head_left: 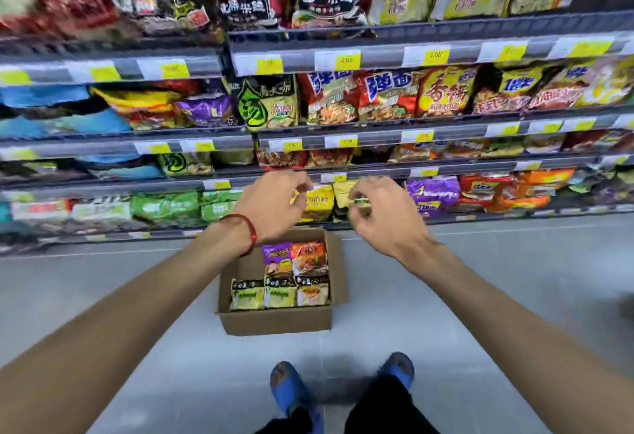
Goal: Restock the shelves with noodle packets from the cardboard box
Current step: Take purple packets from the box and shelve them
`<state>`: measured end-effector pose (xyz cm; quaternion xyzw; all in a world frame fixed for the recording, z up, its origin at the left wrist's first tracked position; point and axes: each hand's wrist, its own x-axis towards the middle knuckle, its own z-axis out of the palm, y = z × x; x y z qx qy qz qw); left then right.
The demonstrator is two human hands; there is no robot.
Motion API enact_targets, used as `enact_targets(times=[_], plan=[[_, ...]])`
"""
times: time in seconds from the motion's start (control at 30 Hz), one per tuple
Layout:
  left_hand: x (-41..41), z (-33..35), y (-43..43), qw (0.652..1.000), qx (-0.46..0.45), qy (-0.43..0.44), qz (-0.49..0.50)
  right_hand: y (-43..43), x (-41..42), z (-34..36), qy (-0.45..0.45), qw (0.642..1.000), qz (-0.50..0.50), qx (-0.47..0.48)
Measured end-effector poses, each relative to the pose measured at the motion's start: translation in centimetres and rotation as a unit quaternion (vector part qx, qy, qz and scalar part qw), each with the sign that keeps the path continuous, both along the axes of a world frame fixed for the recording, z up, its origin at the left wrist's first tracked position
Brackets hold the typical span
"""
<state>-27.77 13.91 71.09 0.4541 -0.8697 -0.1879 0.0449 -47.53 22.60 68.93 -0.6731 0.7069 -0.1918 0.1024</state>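
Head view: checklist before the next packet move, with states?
1. Open brown cardboard box on the grey floor, in front of the feet: ok.
2. Stock left: colourful noodle packets fill part of the box: ok.
3. Left hand free for a pick: cannot tell; its fingers curl at the yellow noodle packets on the bottom shelf.
4. Right hand grip: cannot tell; its fingers curl at the same yellow packets, blurred.
5. Room in the yellow slot: cannot tell; the hands hide it.
6. Blue shoes apart from the box: ok.
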Motion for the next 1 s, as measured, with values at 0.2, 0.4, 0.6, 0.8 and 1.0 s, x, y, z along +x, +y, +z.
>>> enact_targets(times=[0.2, 0.4, 0.6, 0.8, 1.0], plan=[[5.0, -5.4, -1.6, 0.996, 0.08, -0.009, 0.028, -1.6, 5.0, -4.7, -0.041, 0.998, -0.019, 0.044], [7.9, -12.7, -3.8, 0.982, 0.157, -0.022, 0.101, -5.0, 7.9, -12.0, -0.069, 0.992, 0.032, 0.104], [9.8, -23.5, -5.5, 0.963, 0.219, -0.036, 0.152, -7.8, 10.0, -21.4, -0.075, 0.982, 0.034, 0.17], [11.9, -36.2, -6.7, 0.944, 0.267, -0.033, 0.193, -9.8, 11.7, -33.4, -0.107, 0.975, -0.038, 0.191], [13.7, -49.7, -7.4, 0.938, 0.285, -0.013, 0.197, -10.3, 14.0, -46.6, -0.098, 0.971, -0.069, 0.205]])
